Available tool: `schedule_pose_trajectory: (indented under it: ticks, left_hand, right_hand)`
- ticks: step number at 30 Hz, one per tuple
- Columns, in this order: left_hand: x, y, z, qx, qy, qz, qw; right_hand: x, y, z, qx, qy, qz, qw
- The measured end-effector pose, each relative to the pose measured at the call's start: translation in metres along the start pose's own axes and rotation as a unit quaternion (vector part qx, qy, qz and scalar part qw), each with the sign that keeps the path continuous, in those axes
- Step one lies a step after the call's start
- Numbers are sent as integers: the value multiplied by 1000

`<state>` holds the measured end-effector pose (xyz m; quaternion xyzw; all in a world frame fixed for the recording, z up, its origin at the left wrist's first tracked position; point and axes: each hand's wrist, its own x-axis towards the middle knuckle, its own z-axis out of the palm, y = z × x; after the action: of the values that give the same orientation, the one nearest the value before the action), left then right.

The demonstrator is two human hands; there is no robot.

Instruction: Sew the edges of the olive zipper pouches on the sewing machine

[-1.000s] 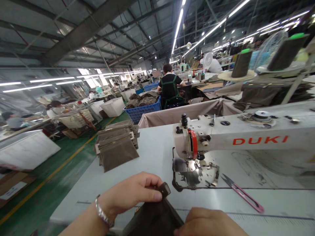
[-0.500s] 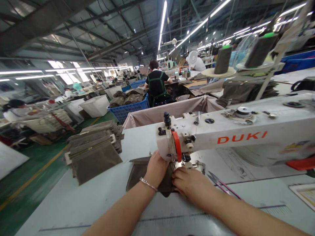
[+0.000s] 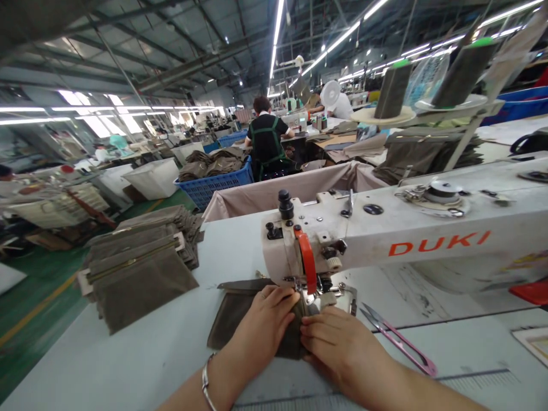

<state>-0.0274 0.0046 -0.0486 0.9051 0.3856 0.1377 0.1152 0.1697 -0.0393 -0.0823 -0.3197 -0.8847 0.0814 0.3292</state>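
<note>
A dark olive fabric piece (image 3: 233, 317) lies flat on the white sewing table (image 3: 141, 359), its right end under the head of the white DUKI sewing machine (image 3: 385, 242). My left hand (image 3: 263, 322), with a silver bracelet on the wrist, rests on the fabric with fingers stretched toward the needle area. My right hand (image 3: 338, 342) presses on the fabric's near right edge just below the presser foot; its fingers are curled against the cloth.
A stack of olive zippered pieces (image 3: 141, 257) sits at the table's left. Pink thread snips (image 3: 398, 342) lie right of the needle. Thread cones (image 3: 391, 91) stand behind the machine. A person in black (image 3: 268, 142) sits ahead beside a blue crate (image 3: 214, 185).
The fabric was carried from near my body to under the machine head. Since half a second ago both hands have drawn slightly back toward me, and the view has shifted.
</note>
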Motion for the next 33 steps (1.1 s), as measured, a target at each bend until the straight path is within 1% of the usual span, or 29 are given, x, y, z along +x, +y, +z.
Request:
schedule_pose_trajectory:
  ticks: [4, 9, 12, 17, 22, 24, 26, 28, 29, 30, 31, 33]
  left_hand:
    - [-2, 4, 2, 25, 14, 4, 1000]
    - [3, -6, -1, 20, -6, 33, 999]
    - [5, -10, -4, 17, -10, 36, 999]
    - [5, -9, -1, 58, -18, 65, 996]
    - [1, -9, 3, 58, -10, 54, 997]
    - [-1, -8, 3, 49, 1, 44, 998]
    - [-6, -5, 0, 37, 13, 36, 999]
    - [-13, 0, -4, 14, 4, 40, 999]
    - [-16, 2, -6, 1, -11, 49, 999]
    - [-20, 4, -9, -10, -28, 59, 998]
    - [-23, 7, -10, -18, -43, 68, 997]
    - [-28, 10, -12, -20, -52, 78, 995]
  right_hand:
    - [-1, -3, -3, 0, 8, -13, 1000]
    - [2, -6, -1, 4, 23, -27, 999]
    - [1, -7, 0, 6, 22, -24, 999]
    - [-1, -7, -2, 10, 22, -6, 1000]
    - [-2, -7, 7, 10, 43, -12, 999]
    - [-1, -8, 5, 9, 45, -13, 999]
    - [1, -9, -9, 11, 18, -4, 1000]
    - [0, -8, -32, 10, -44, 18, 999]
    - [-2, -6, -45, 4, -84, 41, 996]
    - [-5, -3, -57, -6, -108, 63, 992]
    - [-8, 1, -67, -20, -127, 101, 987]
    - [-15, 12, -75, -37, -153, 145, 977]
